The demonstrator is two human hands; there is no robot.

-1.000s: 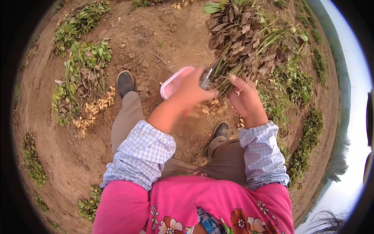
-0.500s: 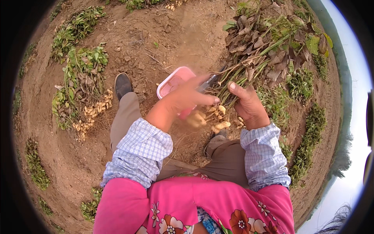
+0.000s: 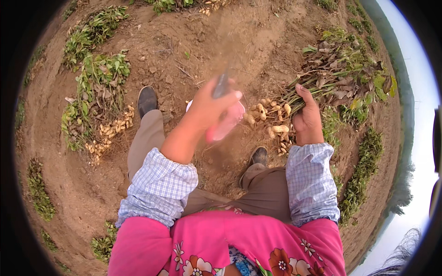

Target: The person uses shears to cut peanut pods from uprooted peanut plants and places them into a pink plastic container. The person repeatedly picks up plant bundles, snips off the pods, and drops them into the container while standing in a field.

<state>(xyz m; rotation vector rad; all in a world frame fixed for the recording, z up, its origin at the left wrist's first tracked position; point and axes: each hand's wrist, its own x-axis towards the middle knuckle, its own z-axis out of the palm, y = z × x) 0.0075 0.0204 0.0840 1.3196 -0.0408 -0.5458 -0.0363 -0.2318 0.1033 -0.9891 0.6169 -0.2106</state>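
Head: left hand (image 3: 205, 108) grips dark tool (image 3: 221, 86), right hand (image 3: 309, 118) stems (image 3: 293, 94); open soil (image 3: 264, 50) beyond.

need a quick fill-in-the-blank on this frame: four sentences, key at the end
1. The right hand grips the plant bundle, its ____ pointing toward the picture's top edge.
2. The left hand, blurred, holds a dark tool near a ____ container.
3. The checked sleeves are white and pale ____.
4. The shoe higher in the picture is on the ____ foot.

Missing words: thumb; pink; blue; left
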